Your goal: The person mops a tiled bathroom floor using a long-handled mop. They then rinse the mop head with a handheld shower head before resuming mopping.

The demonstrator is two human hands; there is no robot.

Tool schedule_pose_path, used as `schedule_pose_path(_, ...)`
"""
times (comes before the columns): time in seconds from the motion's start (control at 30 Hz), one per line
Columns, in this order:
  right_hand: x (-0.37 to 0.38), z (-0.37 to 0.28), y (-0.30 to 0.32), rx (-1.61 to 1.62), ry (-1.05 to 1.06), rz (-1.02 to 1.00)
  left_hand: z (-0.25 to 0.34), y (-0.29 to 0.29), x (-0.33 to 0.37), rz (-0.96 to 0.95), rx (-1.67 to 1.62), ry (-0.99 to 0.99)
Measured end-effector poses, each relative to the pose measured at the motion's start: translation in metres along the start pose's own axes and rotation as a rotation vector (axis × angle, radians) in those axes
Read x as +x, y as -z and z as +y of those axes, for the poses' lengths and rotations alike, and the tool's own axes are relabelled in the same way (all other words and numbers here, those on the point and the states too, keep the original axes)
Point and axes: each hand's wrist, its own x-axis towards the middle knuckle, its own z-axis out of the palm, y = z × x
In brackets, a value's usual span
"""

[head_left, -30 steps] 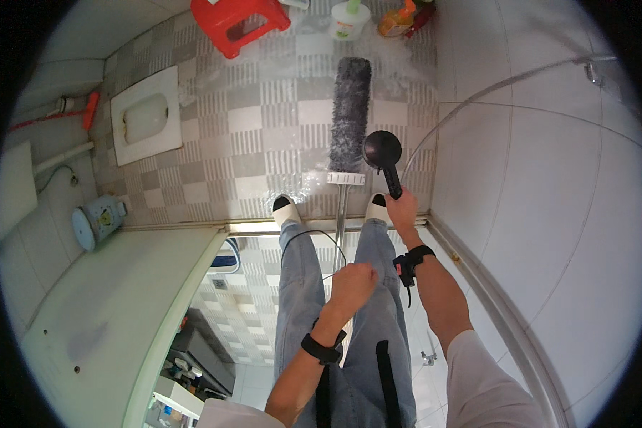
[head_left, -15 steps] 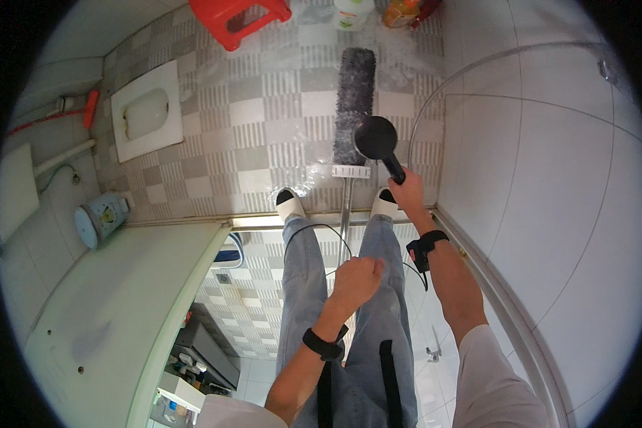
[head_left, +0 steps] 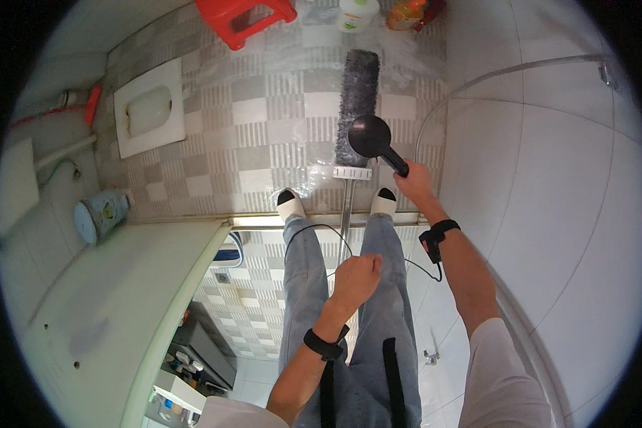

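Right hand [head_left: 415, 184]: fingers wrapped round black shower head [head_left: 369, 135]; left hand [head_left: 357, 279]: fingers curled round mop pole [head_left: 347, 207]

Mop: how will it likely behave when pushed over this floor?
The pad looks shaggy, so it should squash softly. The straight, metallic pole is probably stiff and should carry a push from the left hand with little bend. The floor glistens in places, so the pad may slide easily.

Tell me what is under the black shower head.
Around the shower head in the right hand, the grey mop head shows to the left and tiled floor to the right. The patch directly beneath is covered and cannot be seen.
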Motion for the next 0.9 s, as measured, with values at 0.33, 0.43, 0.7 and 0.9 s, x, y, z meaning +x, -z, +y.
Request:
schedule_pose_path(0.33,0.014,-0.013,0.012,0.087,0.054,0.008,0.008,-0.007,0.003,0.146,-0.104,0.03)
schedule_pose_path(0.43,0.018,-0.015,0.016,-0.038,0.065,-0.016,0.012,-0.009,0.006,0.157,-0.13,0.018)
schedule_pose_path(0.7,0.022,-0.023,0.022,0.002,0.054,0.002,0.003,-0.009,0.002,0.196,-0.146,0.067)
schedule_pose_path(0.9,0.028,-0.029,0.025,0.085,0.031,0.066,-0.008,-0.012,-0.003,0.189,-0.228,0.068)
